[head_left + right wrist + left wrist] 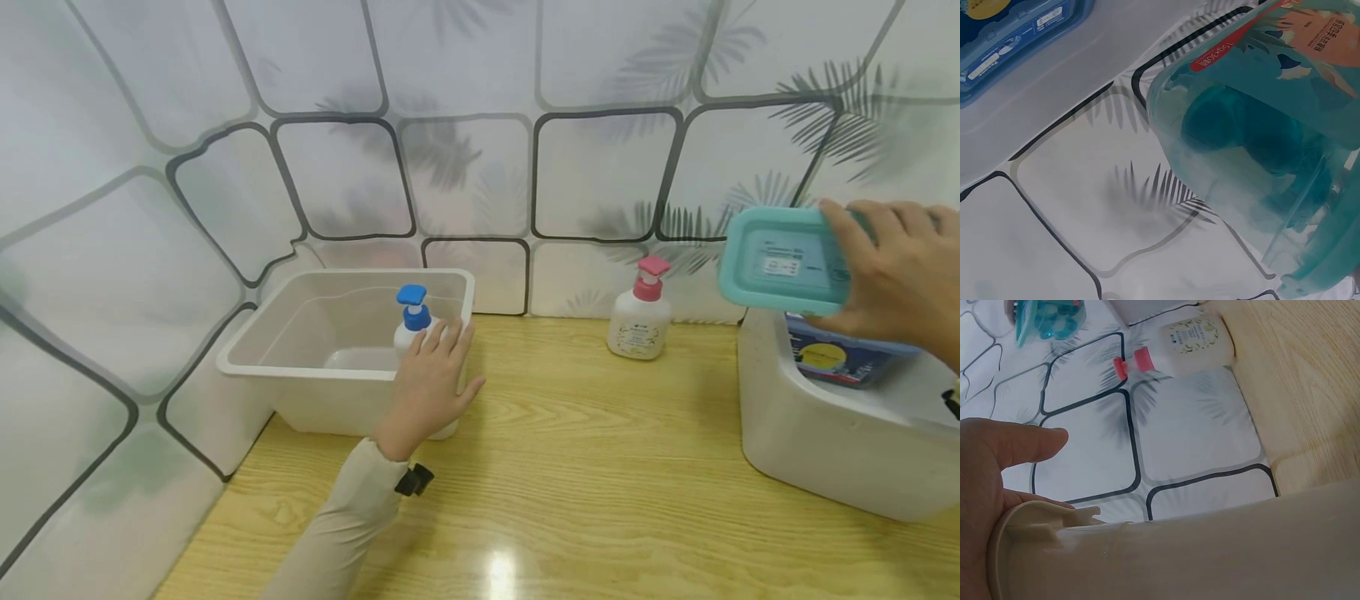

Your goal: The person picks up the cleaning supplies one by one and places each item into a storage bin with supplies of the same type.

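Observation:
My left hand [431, 375] rests on the near right rim of a white plastic bin [322, 400], its fingers straight and the thumb spread away. Inside that bin stands a white pump bottle with a blue pump [413, 308], partly hidden by the fingers. On the right, my right hand [903, 267] grips a teal see-through tub of laundry pods [783, 258], tipped so its flat base faces me. Rounded teal pods [1241, 128] show through the tub's wall in the right wrist view. The tub is held above the left end of a second white bin [825, 442].
A white pump bottle with a pink pump [639, 321] stands on the wooden table [570, 467] against the wall, between the bins. A dark blue tub with a yellow label [847, 354] sits in the right bin. Patterned wall covering [465, 175] closes the back and left.

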The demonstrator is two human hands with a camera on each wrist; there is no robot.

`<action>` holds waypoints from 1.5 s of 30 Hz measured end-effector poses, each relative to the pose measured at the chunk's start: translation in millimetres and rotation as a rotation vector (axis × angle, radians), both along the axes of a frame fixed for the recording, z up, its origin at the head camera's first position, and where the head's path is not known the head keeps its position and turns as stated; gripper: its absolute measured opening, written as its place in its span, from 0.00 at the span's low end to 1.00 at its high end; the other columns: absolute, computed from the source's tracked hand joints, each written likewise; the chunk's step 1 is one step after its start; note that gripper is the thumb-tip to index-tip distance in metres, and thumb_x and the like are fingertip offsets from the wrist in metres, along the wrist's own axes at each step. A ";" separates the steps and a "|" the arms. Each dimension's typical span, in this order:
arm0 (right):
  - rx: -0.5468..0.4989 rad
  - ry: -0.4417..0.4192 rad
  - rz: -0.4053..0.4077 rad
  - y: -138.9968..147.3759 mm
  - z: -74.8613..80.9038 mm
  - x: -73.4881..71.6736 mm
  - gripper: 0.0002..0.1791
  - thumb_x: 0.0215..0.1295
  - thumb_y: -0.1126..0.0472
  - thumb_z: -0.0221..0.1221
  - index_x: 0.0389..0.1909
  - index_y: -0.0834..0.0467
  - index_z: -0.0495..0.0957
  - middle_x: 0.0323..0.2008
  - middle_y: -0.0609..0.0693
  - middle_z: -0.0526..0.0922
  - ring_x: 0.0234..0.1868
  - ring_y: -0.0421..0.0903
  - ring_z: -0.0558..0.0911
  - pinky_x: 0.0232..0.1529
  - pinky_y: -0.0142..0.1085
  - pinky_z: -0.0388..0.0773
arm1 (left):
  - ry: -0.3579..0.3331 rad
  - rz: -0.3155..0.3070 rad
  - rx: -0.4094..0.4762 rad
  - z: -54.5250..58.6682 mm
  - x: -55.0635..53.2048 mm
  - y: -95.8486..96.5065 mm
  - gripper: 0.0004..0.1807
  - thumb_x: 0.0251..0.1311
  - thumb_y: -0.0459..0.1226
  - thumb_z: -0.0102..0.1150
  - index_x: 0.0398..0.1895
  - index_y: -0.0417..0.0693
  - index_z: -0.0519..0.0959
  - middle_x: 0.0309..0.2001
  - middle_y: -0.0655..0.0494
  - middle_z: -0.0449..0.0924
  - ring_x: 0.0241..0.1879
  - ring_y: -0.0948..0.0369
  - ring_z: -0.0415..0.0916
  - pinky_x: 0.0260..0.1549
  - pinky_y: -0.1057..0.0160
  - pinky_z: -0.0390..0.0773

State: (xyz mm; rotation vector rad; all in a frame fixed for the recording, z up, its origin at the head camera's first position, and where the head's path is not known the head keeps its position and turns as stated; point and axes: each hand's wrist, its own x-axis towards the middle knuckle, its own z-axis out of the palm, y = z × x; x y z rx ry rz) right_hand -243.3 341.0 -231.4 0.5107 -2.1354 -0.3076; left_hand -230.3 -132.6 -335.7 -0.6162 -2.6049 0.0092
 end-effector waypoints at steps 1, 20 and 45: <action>-0.003 -0.002 0.001 1.3 -0.6 0.0 0.68 0.38 0.17 0.15 0.65 0.66 0.60 0.49 0.74 0.70 0.48 0.71 0.69 0.46 0.66 0.65 | 0.000 0.001 -0.002 -0.2 0.0 0.0 0.39 0.57 0.53 0.59 0.68 0.43 0.63 0.66 0.44 0.67 0.66 0.47 0.64 0.65 0.46 0.62; -0.079 -0.065 0.014 24.7 -11.3 2.3 0.72 0.35 0.14 0.16 0.64 0.70 0.59 0.47 0.76 0.66 0.46 0.73 0.65 0.47 0.65 0.62 | 0.001 0.008 -0.012 -2.1 0.5 -1.1 0.39 0.58 0.53 0.58 0.68 0.43 0.62 0.66 0.45 0.67 0.66 0.47 0.64 0.65 0.47 0.62; -0.256 -0.184 -0.041 55.5 -25.6 5.9 0.72 0.33 0.13 0.16 0.72 0.62 0.45 0.54 0.79 0.58 0.52 0.71 0.58 0.52 0.66 0.60 | 0.021 0.003 -0.026 -1.8 -2.2 -0.5 0.40 0.57 0.54 0.58 0.68 0.43 0.62 0.65 0.45 0.68 0.65 0.48 0.65 0.65 0.47 0.63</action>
